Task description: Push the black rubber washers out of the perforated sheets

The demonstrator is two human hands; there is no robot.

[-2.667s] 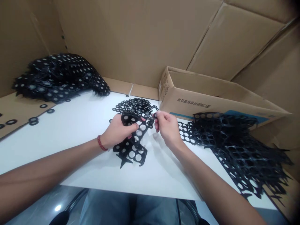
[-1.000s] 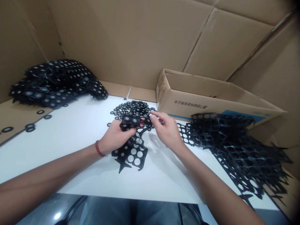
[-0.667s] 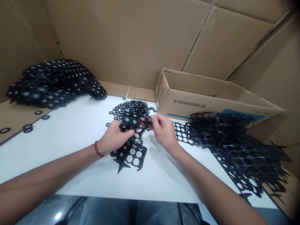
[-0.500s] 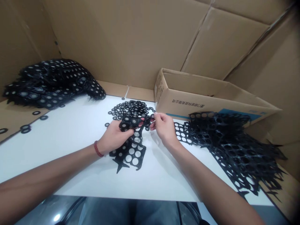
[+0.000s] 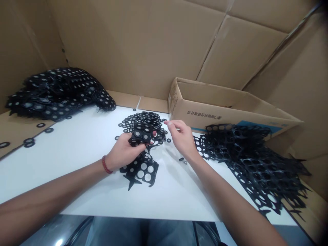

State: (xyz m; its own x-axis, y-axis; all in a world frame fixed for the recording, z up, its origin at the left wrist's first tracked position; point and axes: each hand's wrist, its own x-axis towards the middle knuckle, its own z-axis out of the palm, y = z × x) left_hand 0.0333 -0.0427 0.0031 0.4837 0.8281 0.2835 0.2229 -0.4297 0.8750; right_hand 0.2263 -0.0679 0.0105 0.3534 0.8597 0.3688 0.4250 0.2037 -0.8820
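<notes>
Black sheet [image 5: 141, 135] mid-view; loose rings [image 5: 147, 117] at its twelve o'clock.
Left hand [image 5: 125, 150] pinches the sheet; right hand [image 5: 182, 138], at three o'clock, fingertips close, hold unclear. Brushing the sheet forward could scatter rings.

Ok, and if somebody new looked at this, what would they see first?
Probably the big black heap with pale dots at the back left. Then the black holey netting on the right, in front of the cardboard box. In the middle, the left hand grips a dotted black sheet, with small rings piled just beyond.
</notes>
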